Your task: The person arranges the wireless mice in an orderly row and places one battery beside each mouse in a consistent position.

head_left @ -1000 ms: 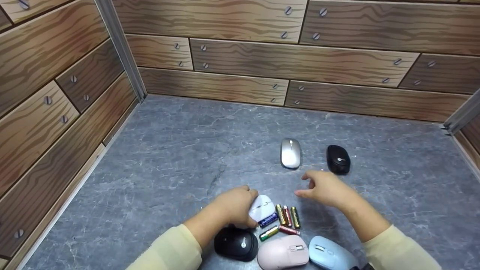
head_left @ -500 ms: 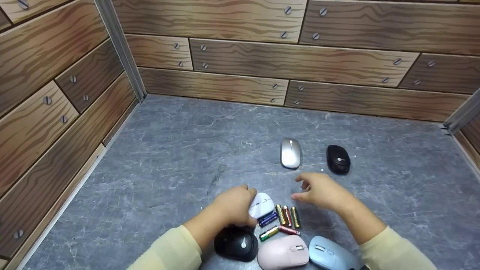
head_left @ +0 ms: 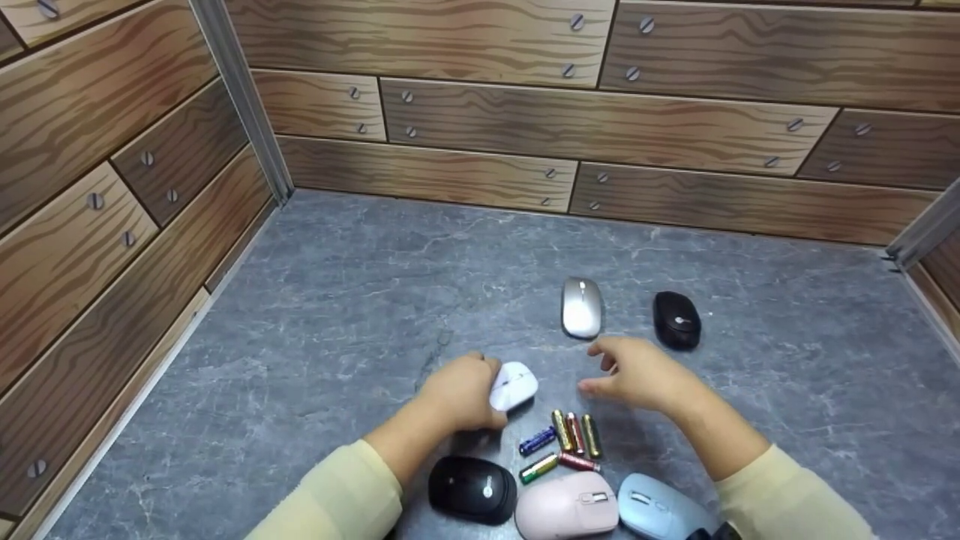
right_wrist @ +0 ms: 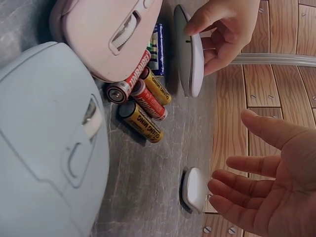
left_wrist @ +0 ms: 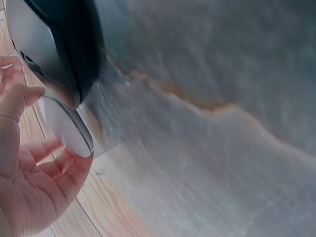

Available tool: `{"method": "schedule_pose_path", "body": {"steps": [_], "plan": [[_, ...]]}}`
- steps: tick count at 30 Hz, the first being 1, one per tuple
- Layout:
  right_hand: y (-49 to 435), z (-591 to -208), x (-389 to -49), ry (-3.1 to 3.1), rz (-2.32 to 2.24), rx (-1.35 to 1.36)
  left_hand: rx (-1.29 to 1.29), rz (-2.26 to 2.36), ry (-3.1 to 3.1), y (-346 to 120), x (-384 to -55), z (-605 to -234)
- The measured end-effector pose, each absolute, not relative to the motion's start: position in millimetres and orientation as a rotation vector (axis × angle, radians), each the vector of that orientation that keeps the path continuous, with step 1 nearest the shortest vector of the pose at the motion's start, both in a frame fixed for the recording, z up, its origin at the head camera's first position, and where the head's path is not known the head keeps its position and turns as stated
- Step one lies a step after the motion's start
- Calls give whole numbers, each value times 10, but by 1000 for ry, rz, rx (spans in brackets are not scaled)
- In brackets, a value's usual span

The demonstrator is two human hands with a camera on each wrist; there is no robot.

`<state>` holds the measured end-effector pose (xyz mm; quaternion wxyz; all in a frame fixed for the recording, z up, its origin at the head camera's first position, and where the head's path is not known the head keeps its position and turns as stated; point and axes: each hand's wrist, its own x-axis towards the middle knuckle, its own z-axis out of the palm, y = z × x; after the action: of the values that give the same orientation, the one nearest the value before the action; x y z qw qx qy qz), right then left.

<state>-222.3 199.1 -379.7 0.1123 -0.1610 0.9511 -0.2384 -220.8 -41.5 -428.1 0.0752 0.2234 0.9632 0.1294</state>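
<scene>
My left hand (head_left: 461, 394) grips a white computer mouse (head_left: 514, 386) by its side, thumb and fingers on opposite edges. In the left wrist view the white mouse (left_wrist: 66, 126) shows between the thumb and the curved fingers, near a dark mouse (left_wrist: 54, 44). My right hand (head_left: 637, 375) hovers with its fingers relaxed and holds nothing. Just beyond it lie a silver mouse (head_left: 581, 307) and a small black mouse (head_left: 676, 319). Several batteries (head_left: 574, 433) lie in a cluster between the hands; in the right wrist view the batteries (right_wrist: 143, 123) are gold, red and blue.
Along the near edge sit a black mouse (head_left: 472, 490), a pink mouse (head_left: 567, 505) and a light blue mouse (head_left: 664, 507). Wood-patterned panels (head_left: 480, 109) wall in the grey marbled table (head_left: 337, 285) at the back and sides.
My left hand has moved the white mouse forward and slightly left, away from the blue battery and the black mouse. My right hand has shifted slightly left, still holding nothing.
</scene>
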Motion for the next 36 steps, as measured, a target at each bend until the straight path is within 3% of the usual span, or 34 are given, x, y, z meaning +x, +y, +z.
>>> {"method": "schedule_pose_path", "body": {"steps": [36], "plan": [[1872, -3735, -2629, 2798, -630, -384, -2, 515, 2934, -156, -3130, -4163]]}}
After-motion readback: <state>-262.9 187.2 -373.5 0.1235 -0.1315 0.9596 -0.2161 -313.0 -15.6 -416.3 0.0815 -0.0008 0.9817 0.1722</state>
